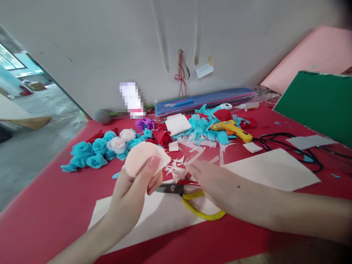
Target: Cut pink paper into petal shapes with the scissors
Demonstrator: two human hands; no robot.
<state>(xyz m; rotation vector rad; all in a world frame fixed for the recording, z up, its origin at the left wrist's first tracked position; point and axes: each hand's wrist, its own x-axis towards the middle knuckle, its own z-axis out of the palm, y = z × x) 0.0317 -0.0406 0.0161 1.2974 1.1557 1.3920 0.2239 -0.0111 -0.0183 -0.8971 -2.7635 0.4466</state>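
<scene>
My left hand [137, 187] is closed, pinching a rounded piece of pale cream paper [141, 157] between thumb and fingers. Its right end tapers to a point. To the right, my right hand [210, 179] hovers at the white paper scraps [176, 167], its fingers mostly hidden behind the back of the hand. Scissors [192, 196] with one red and one yellow handle lie beneath it, blades toward my left hand. Part of the red handle disappears behind my right hand, so I cannot tell whether it is gripped. Under the scissors is a cream paper sheet [154, 220].
Blue and white paper roses [100, 146] are piled on the red tabletop [49, 205] at left. Blue scraps [202, 123], a yellow glue gun [233, 130] and black cable [291, 143] lie behind my right hand. A green board [319, 106] leans at right; a grey wall [110, 47] rises behind.
</scene>
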